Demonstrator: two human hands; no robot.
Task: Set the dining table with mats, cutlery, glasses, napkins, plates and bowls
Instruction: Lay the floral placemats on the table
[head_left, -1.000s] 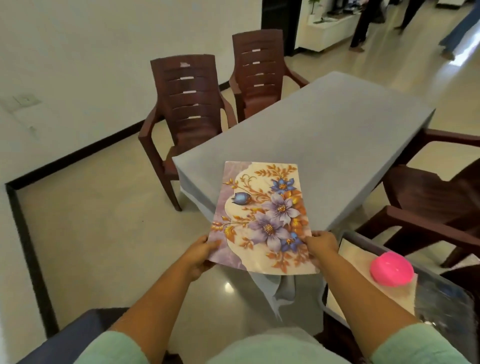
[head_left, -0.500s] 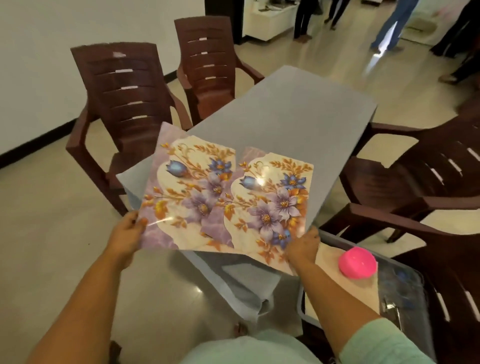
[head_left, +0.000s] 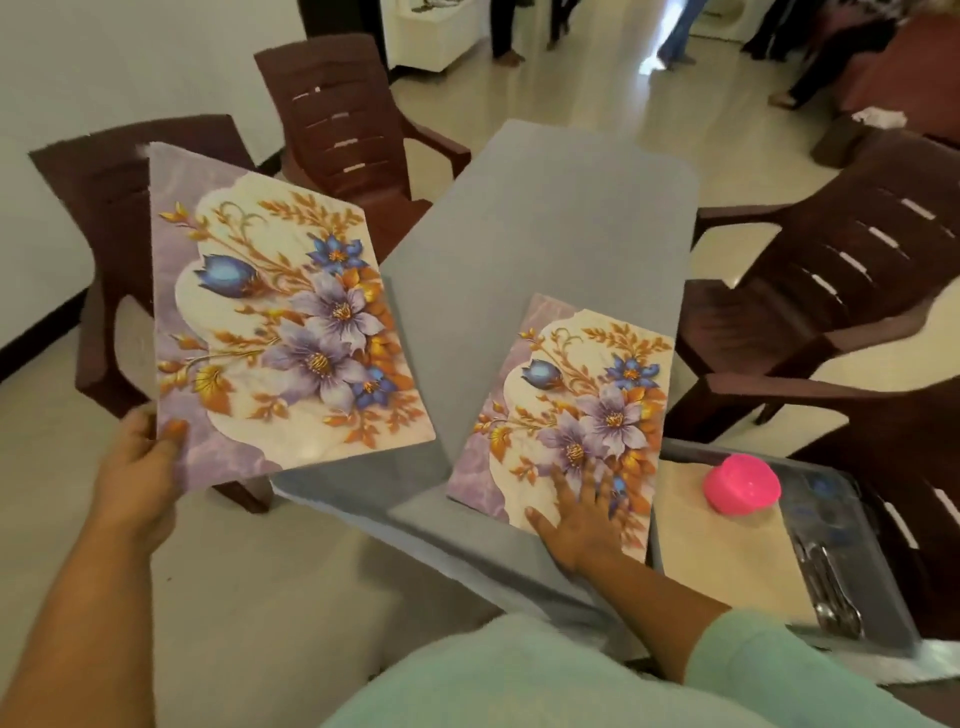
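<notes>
Two floral place mats with purple and blue flowers are in view. My left hand (head_left: 137, 462) grips the lower left corner of one mat (head_left: 275, 322) and holds it in the air, left of the grey table (head_left: 545, 223). The other mat (head_left: 566, 410) lies flat on the table's near right corner. My right hand (head_left: 584, 512) presses on its near edge with fingers spread flat.
A clear bin (head_left: 779, 545) at the right holds a pink bowl (head_left: 742, 483), beige cloth and cutlery (head_left: 831, 592). Brown plastic chairs stand left (head_left: 343, 114) and right (head_left: 841, 291) of the table. People's legs (head_left: 675, 31) show at the far end of the room.
The two mats were held together as one stack. They are now apart: the right hand laid one on the table, and the left hand carried the other out to the left.
</notes>
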